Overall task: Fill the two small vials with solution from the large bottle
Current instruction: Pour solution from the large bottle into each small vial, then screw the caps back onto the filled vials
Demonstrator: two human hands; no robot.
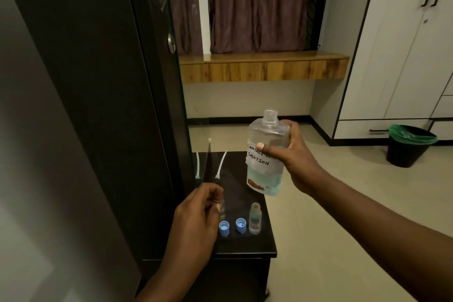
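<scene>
right hand wraps uncapped large bottle, upright above the worktop | left hand fingers pinch one vial (mostly hidden) | second vial stands open beside two blue caps | tilt slowly, neck touching vial mouth

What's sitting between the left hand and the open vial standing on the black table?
Two blue caps, one nearer the left hand and one beside the standing vial, lie on the black table in the head view.
</scene>
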